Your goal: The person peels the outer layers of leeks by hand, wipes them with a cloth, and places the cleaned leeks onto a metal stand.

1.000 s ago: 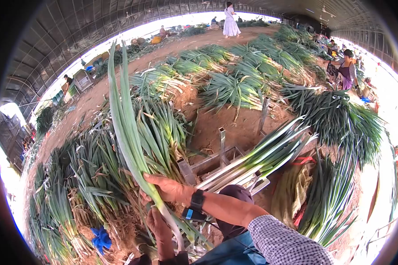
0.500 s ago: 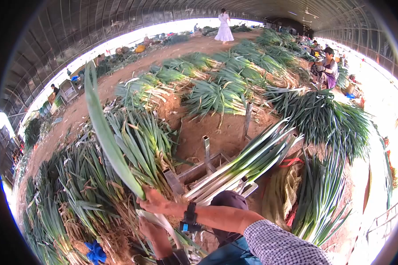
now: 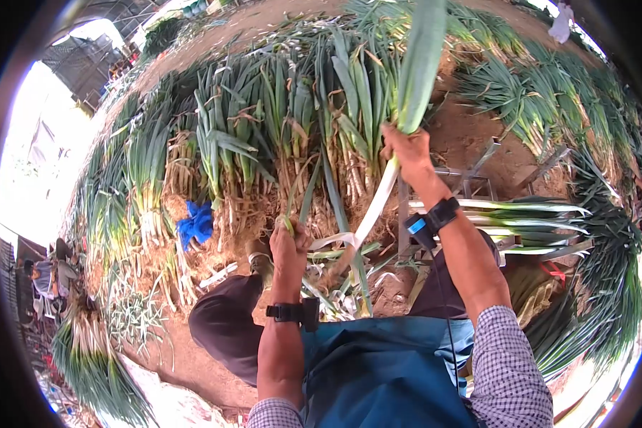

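My right hand [image 3: 410, 150] is closed around a large green onion [image 3: 378, 200], gripping it where the white stalk turns green. Its broad leaves rise past the top edge of the view, and its root end points down toward my lap. Lower and to the left, my left hand [image 3: 289, 242] is closed on a peeled outer leaf [image 3: 328, 241], which stretches from the stalk to my fingers. Between my knees lie loose peelings [image 3: 335, 303]. To the right of my right wrist, cleaned green onions [image 3: 528, 217] rest side by side on a metal rack [image 3: 471, 175].
Unpeeled green onions [image 3: 264, 135] stand in a long row before me, roots down. A blue cloth tie [image 3: 195, 222] lies among them. Another bundle [image 3: 96, 357] is at lower left. More leafy piles [image 3: 610, 264] lie at right. A person [image 3: 53, 278] sits at far left.
My view has swung down and left. My hands have moved apart, the left one drawing the outer leaf away from the stalk while the right still grips the green onion.
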Demonstrator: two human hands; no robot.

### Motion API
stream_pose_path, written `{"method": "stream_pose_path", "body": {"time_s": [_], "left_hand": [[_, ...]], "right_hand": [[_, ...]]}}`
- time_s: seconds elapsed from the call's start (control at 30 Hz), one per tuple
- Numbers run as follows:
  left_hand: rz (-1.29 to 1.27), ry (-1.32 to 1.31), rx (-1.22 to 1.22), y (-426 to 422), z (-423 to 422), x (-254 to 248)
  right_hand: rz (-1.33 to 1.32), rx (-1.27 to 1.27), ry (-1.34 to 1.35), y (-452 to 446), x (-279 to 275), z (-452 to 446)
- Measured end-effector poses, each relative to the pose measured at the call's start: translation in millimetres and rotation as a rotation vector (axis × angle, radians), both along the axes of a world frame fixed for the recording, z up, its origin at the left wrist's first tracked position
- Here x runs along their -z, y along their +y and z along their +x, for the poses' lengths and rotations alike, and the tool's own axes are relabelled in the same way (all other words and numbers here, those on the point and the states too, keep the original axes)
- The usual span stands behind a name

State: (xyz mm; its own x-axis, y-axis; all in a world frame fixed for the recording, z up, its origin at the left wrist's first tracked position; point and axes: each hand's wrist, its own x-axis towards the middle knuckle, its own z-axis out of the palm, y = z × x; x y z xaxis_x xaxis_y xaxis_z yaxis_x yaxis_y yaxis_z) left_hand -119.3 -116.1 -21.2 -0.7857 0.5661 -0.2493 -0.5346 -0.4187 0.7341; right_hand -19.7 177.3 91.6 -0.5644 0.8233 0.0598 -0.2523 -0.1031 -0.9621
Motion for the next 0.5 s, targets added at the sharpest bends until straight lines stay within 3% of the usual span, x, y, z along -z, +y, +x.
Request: {"method": "stream_pose_path", "body": {"time_s": [0.1,0.2,0.27,0.3,0.4,0.47,0.5], "left_hand": [[-0.261,0.063,0.011,-31,7,5],[-0.474,0.864,0.219,-20,29,4],[-0.86,0.809,0.68,-12,59,-60],[-0.938,0.994,0.741,-7,62,-68],[-0.63,0.855,0.672,4,60,-44],[-0.479,0.789,0.679,22,66,-66],[-0.408,0.757,0.678,31,67,-78]], "right_hand": [[0.011,0.024,0.103,12,6,-3],[-0.061,0.028,0.132,13,7,-6],[-0.052,-0.044,0.138,14,0,-7],[-0.041,-0.077,0.144,17,-7,-8],[0.069,-0.128,0.176,-1,-54,6],[0.154,-0.328,0.178,-16,-61,21],[0.035,-0.406,0.227,-22,-57,22]]}}
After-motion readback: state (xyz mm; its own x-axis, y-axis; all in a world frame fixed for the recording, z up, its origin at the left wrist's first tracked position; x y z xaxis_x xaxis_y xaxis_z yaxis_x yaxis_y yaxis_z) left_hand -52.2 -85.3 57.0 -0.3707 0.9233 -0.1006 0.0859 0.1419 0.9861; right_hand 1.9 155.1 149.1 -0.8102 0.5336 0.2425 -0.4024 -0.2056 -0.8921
